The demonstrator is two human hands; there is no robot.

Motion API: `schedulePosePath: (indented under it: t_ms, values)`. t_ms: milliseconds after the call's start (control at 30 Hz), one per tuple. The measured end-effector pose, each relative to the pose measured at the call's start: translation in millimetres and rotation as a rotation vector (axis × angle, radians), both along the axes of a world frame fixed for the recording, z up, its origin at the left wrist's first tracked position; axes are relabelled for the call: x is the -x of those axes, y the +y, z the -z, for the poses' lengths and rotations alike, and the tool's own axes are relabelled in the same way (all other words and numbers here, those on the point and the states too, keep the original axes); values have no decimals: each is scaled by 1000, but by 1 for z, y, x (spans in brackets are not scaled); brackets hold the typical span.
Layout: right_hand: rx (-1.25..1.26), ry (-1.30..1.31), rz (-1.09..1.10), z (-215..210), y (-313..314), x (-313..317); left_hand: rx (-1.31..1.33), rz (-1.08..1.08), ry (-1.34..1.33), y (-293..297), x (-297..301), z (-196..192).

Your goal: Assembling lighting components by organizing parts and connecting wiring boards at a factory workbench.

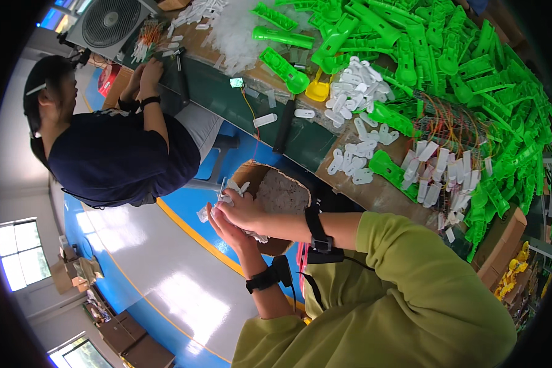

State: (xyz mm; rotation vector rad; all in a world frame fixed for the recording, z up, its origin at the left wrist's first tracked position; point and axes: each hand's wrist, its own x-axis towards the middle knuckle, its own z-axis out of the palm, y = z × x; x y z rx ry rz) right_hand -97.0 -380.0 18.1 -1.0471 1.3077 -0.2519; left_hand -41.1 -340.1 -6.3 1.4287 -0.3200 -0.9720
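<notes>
My left hand [228, 232] and my right hand [245, 210] are pressed together over the side of a cardboard box [302, 184]. The left hand's fingers reach up, cupped against the right palm. My right hand's fingers curl closed. Around them show white and translucent bits [232, 191], and a clear crumpled piece [202, 213] sticks out past the left fingertips. What lies between the palms is hidden. Inside the box is a heap of clear crumpled plastic [282, 193].
On the green-topped bench [221, 110] lie bright green plastic shells [411, 55], white oval covers [359, 86], a yellow shell [318, 89], wired white parts [438, 168] and a small wired circuit board [236, 83]. A co-worker [116, 147] sits at left, hands on the bench. A fan [109, 21] stands behind.
</notes>
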Motion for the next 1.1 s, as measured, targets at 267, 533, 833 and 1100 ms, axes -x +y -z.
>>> schedulePosePath:
  t_ms: [267,533,833,1100]
  values:
    - [316,103,386,-122,-61,135,214,328,-24,-85,129,-129]
    - [400,154,827,-84,-108,310,179,665,337,-148,300,-122]
    - [579,651,561,-66,-119,377,186,983,-38,-178,329,-64]
    - [496,789,353,-77,-116,379,229,1125,117,-186,317,-67]
